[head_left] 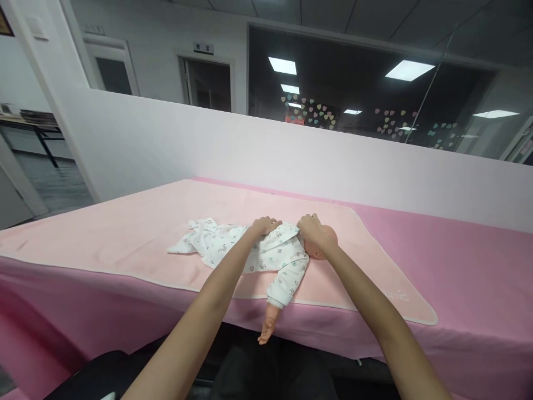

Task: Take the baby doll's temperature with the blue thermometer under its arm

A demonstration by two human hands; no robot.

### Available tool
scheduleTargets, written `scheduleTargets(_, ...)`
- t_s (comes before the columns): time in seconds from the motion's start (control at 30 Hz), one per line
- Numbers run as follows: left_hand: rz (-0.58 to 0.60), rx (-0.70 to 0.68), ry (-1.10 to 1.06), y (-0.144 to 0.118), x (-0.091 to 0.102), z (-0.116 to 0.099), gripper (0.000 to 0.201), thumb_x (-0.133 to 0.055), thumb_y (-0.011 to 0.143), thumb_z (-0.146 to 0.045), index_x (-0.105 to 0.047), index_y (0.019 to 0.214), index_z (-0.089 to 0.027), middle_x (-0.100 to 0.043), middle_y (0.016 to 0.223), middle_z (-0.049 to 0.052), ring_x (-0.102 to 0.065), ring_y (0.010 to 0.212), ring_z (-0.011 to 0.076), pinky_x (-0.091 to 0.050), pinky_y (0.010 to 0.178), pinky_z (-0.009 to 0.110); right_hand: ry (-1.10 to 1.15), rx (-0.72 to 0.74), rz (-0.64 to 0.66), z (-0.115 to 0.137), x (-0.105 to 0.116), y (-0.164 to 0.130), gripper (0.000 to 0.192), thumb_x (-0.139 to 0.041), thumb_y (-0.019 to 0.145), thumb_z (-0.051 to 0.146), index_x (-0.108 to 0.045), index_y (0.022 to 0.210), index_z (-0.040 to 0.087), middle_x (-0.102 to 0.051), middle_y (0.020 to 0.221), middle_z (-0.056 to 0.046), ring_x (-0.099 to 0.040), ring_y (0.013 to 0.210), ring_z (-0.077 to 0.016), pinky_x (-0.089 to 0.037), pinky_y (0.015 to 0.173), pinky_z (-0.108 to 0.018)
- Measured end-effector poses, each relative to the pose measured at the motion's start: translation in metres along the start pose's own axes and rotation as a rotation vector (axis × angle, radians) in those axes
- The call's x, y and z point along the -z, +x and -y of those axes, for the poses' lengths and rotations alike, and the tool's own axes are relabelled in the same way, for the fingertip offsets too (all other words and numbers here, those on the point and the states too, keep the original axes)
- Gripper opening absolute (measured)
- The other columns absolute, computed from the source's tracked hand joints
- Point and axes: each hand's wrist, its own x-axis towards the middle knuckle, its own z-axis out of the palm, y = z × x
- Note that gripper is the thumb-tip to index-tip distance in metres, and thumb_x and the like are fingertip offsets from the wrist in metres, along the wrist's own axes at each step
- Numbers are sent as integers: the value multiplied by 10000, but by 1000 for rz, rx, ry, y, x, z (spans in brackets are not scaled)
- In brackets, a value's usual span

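Fingers flat and together, the left hand [265, 225] presses on the chest of a baby doll [266, 253], gripping nothing. The right hand [313, 229] curls at the collar of the doll's white printed sleepsuit [233, 244], just over the bald head [322, 244]; whether it pinches the fabric cannot be told. The doll lies on its back on a pale pink blanket [125, 233] near the front edge of a table covered in darker pink cloth [478, 266], one sleeved arm and bare doll hand [266, 330] hanging over the side. The doll looks light, its suit soft and loose, likely to slide and bunch; the firmer torso and head seem the surest holds.
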Motion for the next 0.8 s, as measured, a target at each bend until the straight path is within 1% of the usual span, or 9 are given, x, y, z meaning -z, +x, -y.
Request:
scheduleTargets(0.1,-15,43,6,-4,-4,-2,727,-152,794,-641,-666,906,-139,-560,1148,201,-516,1053,343,-365,881,457,1,55,-13,2,-2,-12,214,-427,795,63,-620,750,143,-614,831,-123,-535,865,-227,-314,792,-327)
scheduleTargets(0.23,-53,48,-30,-9,-11,-2,735,-121,797,-635,-663,889,-147,-589,1119,176,-514,1062,322,-314,935,463,172,36,-26,-8,-2,-25,290,-386,853,186,-634,703,174,-620,855,-83,-539,834,-187,-332,756,-290)
scheduleTargets(0.33,-59,54,-73,-11,-15,1,748,-111,789,-655,-644,933,-150,-640,1023,153,-564,975,297,-345,907,431,443,-42,-82,-26,-6,-30,288,-379,866,279,-651,811,201,-629,953,-40,-546,859,-153,-352,735,-248)
scheduleTargets(0.43,-65,59,-110,-12,-15,3,747,-100,789,-657,-625,959,-154,-650,1008,138,-582,931,279,-401,824,373,754,-177,-141,-47,-20,-31,301,-409,851,392,-651,910,223,-644,1008,-20,-553,913,-153,-370,765,-241)
scheduleTargets(0.53,-67,67,-128,-12,-14,2,733,-105,788,-654,-620,951,-158,-647,1021,131,-588,914,268,-418,773,345,1111,-342,-182,-63,-41,-32,343,-469,790,473,-663,832,192,-669,939,-36,-572,896,-174,-400,779,-263)
scheduleTargets(0.63,-63,78,-126,-12,-14,2,718,-128,780,-659,-620,956,-167,-648,1022,126,-588,918,272,-417,776,351,1495,-422,-277,-71,-60,-33,354,-548,716,487,-646,776,151,-677,892,-58,-589,866,-188,-435,772,-270)
scheduleTargets(0.7,-62,83,-122,-11,-14,2,703,-139,780,-657,-612,989,-182,-640,1057,115,-580,951,274,-408,805,361,1661,-439,-327,-71,-69,-35,374,-584,686,498,-641,805,148,-678,907,-60,-599,868,-197,-448,786,-278)
scheduleTargets(0.73,-62,84,-119,-11,-14,2,695,-143,782,-654,-607,1009,-190,-633,1081,109,-573,972,274,-402,824,365,1707,-452,-324,-70,-72,-36,398,-579,688,516,-641,829,148,-679,912,-63,-605,869,-204,-454,793,-286)
scheduleTargets(0.8,-60,86,-117,-11,-14,2,682,-146,787,-647,-594,1051,-206,-616,1126,98,-558,1013,274,-389,857,370,1746,-486,-258,-67,-78,-39,481,-502,727,581,-642,879,146,-680,920,-81,-619,864,-221,-467,793,-310)
